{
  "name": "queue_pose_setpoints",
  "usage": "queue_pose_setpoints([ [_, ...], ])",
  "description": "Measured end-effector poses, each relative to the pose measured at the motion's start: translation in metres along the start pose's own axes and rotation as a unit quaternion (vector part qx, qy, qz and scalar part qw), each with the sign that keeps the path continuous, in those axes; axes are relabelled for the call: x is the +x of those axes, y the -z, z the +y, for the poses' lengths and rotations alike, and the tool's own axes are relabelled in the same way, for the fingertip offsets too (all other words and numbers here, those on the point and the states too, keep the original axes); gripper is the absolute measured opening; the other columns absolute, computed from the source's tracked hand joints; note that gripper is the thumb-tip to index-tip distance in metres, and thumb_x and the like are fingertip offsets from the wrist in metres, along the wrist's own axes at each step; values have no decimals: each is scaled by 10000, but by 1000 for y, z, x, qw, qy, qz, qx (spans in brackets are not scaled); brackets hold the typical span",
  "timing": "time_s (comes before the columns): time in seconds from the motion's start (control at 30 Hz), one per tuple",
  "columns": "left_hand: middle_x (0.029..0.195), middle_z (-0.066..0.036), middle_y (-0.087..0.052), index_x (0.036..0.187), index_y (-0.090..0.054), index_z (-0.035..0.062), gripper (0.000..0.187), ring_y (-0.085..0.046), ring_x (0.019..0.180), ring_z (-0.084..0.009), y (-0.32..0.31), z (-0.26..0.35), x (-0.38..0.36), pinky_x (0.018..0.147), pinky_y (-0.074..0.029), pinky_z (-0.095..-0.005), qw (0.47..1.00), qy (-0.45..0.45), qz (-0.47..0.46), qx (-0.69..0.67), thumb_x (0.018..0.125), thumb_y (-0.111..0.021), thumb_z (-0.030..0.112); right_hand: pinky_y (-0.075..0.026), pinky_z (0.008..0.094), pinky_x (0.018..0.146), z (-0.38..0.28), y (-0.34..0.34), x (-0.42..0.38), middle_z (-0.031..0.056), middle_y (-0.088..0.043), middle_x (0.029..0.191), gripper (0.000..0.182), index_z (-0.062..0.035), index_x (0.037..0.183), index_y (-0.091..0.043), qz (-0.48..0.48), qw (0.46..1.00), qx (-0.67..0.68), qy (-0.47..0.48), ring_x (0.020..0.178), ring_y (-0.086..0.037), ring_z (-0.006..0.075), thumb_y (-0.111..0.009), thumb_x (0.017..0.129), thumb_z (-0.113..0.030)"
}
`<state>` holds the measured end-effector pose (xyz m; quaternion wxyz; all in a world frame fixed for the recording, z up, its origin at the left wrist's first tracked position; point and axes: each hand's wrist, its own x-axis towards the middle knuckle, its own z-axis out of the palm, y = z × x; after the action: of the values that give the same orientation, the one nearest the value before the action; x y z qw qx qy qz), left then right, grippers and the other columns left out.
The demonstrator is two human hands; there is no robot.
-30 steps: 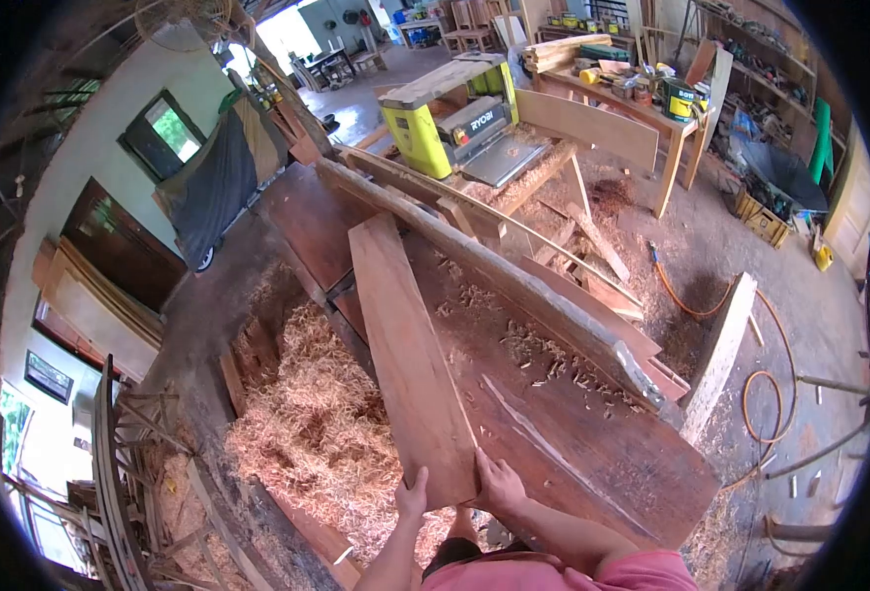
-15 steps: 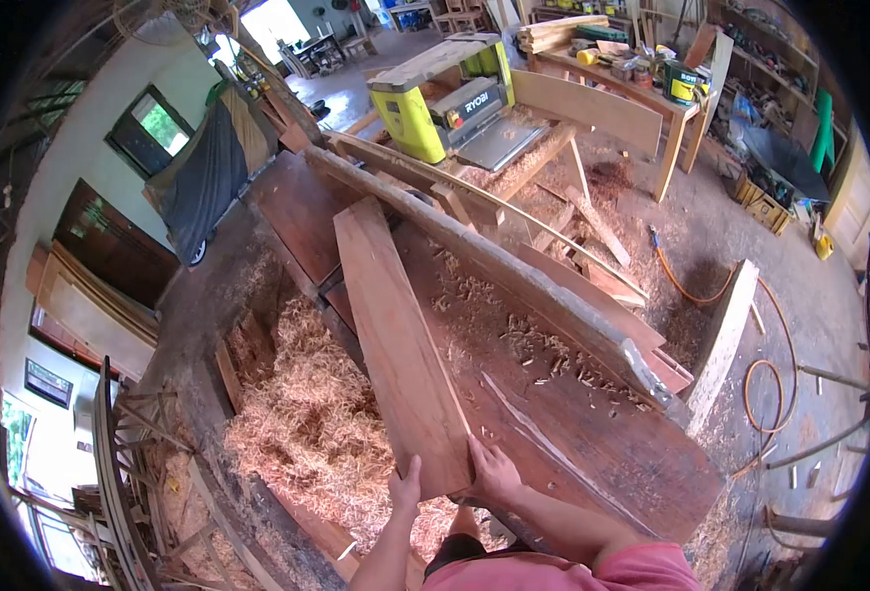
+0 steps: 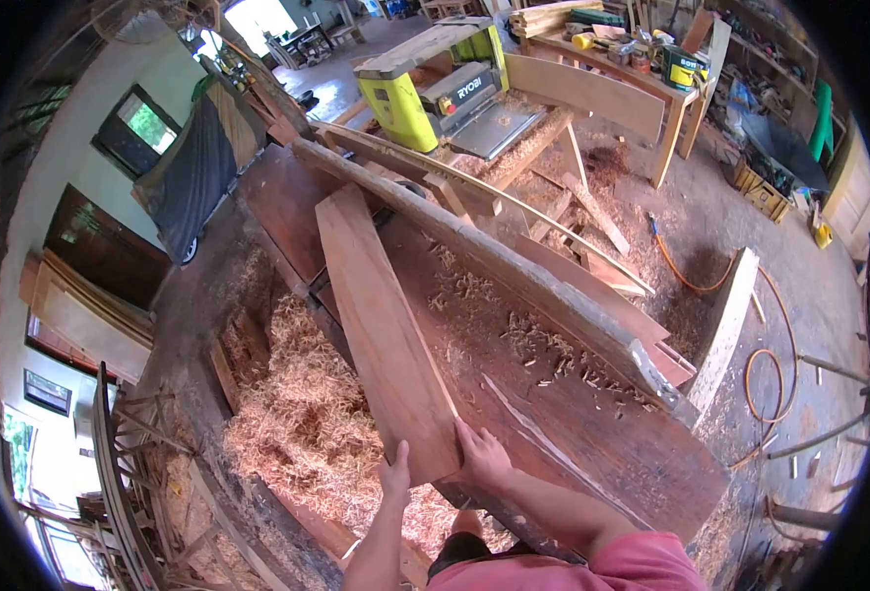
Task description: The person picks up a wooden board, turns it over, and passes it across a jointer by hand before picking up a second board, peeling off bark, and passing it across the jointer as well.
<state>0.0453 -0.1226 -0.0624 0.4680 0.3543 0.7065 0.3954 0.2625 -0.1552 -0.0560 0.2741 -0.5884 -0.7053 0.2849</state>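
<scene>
A long wooden board lies slanted across the dark workbench, its near end held at the bench's front edge. My left hand grips the left side of that end, thumb on top and the other fingers hidden beneath. On the right side, my right hand clasps the board's edge, with fingertips on its upper face. The far end rests near a long rough plank that runs along the back of the bench.
Curly wood shavings are heaped left of the bench. Beyond the plank stands a green Ryobi planer. An orange hose trails over the floor at right. A table at the back bears cans and a bucket.
The board has shifted slightly up and to the left in view, both hands moving with it and keeping their hold. The camera view has shifted a little too.
</scene>
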Motion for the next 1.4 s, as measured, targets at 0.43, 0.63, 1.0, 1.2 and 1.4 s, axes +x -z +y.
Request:
queue_pose_setpoints([
  [0.43,1326,-233,-662,1350,-583,-88,708,-631,1240,-349,10,21,33,1047,-470,-400,985,-75,18,155,970,-664,504,-456,449,1068,-15,-8,46,217,-547,1433,1332,72,1565,-213,-26,999,-10,-34,1184,-576,435,-894,620,-573],
  [0.63,1198,-247,-713,1280,-639,-50,707,-661,1186,-381,26,-36,-76,1000,-503,-440,985,-69,33,152,932,-676,564,-495,455,988,-14,-14,-70,240,-578,1384,1261,109,1527,-279,-10,998,-55,17,1083,-616,407,-889,630,-533],
  [1.0,1288,-241,-672,1373,-560,-48,696,-634,1228,-366,41,-104,-252,1059,-483,-424,992,25,-29,124,927,-725,460,-521,438,958,-26,23,-262,234,-687,1148,1363,104,1503,-327,-84,995,-52,-31,1043,-655,386,-863,562,-723],
  [1.2,1309,-221,-670,1376,-556,-59,666,-628,1245,-331,37,-77,-213,1068,-474,-405,997,26,-23,62,946,-719,422,-517,449,949,-14,2,-226,227,-678,1139,1383,103,1519,-305,-45,998,-49,-11,1062,-643,388,-881,554,-703],
  [1.4,1308,-221,-675,1371,-580,-48,719,-636,1244,-339,32,-50,-158,1041,-489,-414,996,-18,-11,83,928,-708,504,-519,457,947,-35,20,-159,246,-662,1143,1398,74,1538,-296,-73,993,-60,-73,1073,-637,400,-893,540,-700],
])
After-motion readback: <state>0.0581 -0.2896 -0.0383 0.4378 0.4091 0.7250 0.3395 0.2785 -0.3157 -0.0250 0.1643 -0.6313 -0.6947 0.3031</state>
